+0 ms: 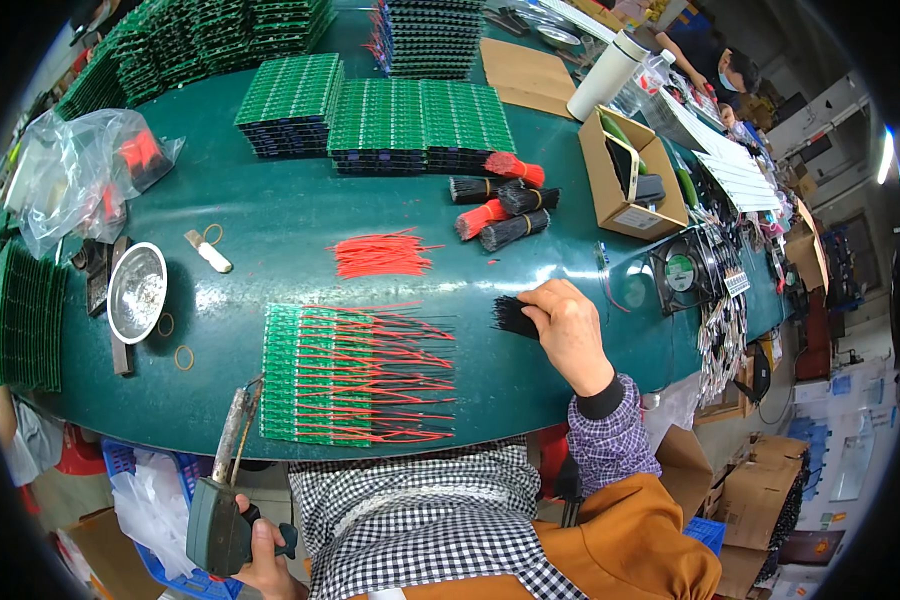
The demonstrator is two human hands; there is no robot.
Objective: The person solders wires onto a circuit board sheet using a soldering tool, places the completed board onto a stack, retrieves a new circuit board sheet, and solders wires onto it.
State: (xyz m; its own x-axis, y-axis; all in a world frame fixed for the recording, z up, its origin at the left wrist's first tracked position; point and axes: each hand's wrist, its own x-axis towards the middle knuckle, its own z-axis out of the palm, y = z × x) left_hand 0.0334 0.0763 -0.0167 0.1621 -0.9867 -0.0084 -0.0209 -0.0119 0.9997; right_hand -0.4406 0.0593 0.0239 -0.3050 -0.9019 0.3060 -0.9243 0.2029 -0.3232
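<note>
My left hand is closed round the grip of a dark green soldering gun. The gun's tip points up at the left edge of a green circuit board panel. Red and black wires run across that panel and stick out past its right side. Farther right, my right hand has its fingers pinched at a small pile of short black wires, partly covering it. Beyond the panel lies a loose heap of red wires.
Stacked circuit boards stand at the back. Banded wire bundles lie before a cardboard box. A metal bowl, plastic bag and more boards are left. A fan stands right. Another person is far right.
</note>
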